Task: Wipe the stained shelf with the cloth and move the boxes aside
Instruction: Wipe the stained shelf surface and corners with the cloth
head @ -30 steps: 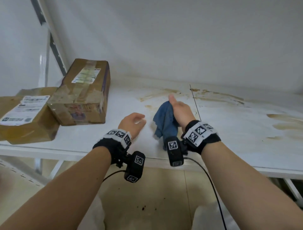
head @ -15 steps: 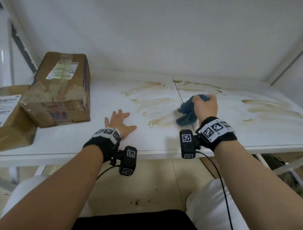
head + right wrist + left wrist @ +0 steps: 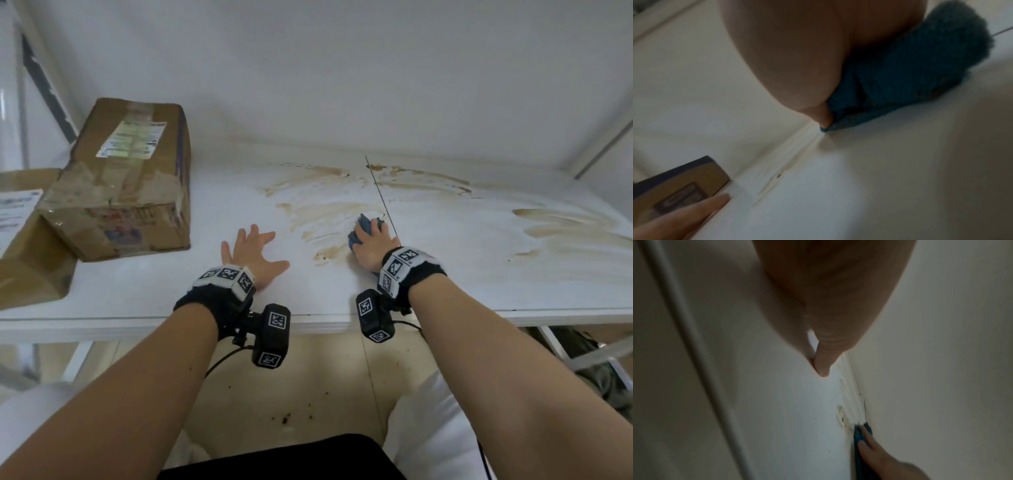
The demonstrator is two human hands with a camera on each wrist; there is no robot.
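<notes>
The white shelf carries brown smeared stains across its middle and right. My right hand grips a bunched blue cloth and presses it on the stains just left of a thin seam line. The right wrist view shows the cloth wadded under the palm. My left hand lies flat on the shelf with its fingers spread, holding nothing. Two taped cardboard boxes sit at the left: a larger box farther back, and a second box at the front corner.
A white back wall closes the shelf behind. More stains streak the right part. The shelf's front edge runs below my wrists, with a tiled floor beneath. Bare shelf lies between the boxes and my left hand.
My right hand brought the cloth down onto the shelf, swept it right across the seam, then back to its left. My left hand went from loosely curled to flat and spread.
</notes>
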